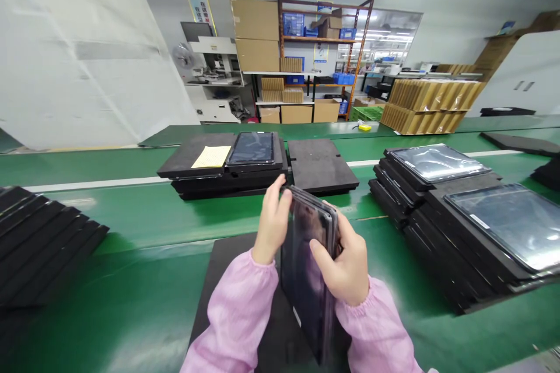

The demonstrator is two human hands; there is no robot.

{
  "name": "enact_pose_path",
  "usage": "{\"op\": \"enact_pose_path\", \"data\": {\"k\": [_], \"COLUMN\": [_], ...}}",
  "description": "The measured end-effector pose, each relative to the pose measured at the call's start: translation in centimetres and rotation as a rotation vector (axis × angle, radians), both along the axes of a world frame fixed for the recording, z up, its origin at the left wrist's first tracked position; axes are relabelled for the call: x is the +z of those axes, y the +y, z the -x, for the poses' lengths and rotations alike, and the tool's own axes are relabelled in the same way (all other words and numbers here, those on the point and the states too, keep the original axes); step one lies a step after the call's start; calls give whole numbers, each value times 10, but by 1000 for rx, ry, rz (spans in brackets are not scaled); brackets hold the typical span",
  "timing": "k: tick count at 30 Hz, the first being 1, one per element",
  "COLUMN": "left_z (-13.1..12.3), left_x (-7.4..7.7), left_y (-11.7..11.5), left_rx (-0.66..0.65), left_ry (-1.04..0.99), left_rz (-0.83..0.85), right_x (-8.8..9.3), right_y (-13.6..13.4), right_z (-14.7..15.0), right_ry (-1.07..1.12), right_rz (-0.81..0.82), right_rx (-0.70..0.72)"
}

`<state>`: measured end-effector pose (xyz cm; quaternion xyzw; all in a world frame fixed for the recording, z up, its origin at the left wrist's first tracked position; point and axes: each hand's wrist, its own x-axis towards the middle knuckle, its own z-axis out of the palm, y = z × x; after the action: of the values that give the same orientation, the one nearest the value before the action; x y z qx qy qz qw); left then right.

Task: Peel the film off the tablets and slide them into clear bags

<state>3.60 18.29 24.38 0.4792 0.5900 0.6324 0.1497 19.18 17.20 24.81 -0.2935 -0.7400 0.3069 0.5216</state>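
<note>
Two or so glossy black tablet-like panels stand on edge in front of me, pressed face to face and tilted. My right hand clasps their right side, thumb on the screen face and fingers behind. At the upper left corner, my left hand pinches the edge with its fingertips. A small white label shows low on the front panel. Beneath them lies a flat black foam pad, partly covered by my pink sleeves.
Black foam trays with screens are stacked at right. More trays stand ahead, one bearing a yellow paper beside a tablet. Another black stack is at left. Cardboard dividers stand beyond the green bench.
</note>
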Motion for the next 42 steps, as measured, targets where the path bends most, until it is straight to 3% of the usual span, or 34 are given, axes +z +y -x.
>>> {"op": "enact_pose_path", "data": {"k": [3, 5, 8, 12, 15, 19, 23, 30, 42], "left_z": [13, 16, 15, 16, 18, 19, 19, 19, 21], "left_x": [-1, 2, 7, 10, 7, 4, 3, 4, 2], "left_y": [5, 2, -3, -5, -2, 3, 5, 7, 8], "left_rx": [13, 25, 142, 128, 30, -29, -52, -78, -59], "left_ry": [-166, -249, -315, -227, -156, -85, -110, -231, -239], "left_rz": [112, 66, -85, -269, -257, -181, -182, -240, -213], "right_x": [-16, -19, -6, 21, 27, 27, 26, 7, 0], "right_y": [-4, -9, -14, -8, 0, 5, 6, 14, 21], "right_z": [8, 13, 11, -3, -9, -11, -13, -11, -9], "right_ry": [34, 25, -119, -446, -638, -731, -646, -215, -68], "right_rz": [-118, -160, -40, 146, 210, 252, 334, 452, 491], "right_rx": [-56, 3, 274, 550, 595, 564, 628, 891, 886]}}
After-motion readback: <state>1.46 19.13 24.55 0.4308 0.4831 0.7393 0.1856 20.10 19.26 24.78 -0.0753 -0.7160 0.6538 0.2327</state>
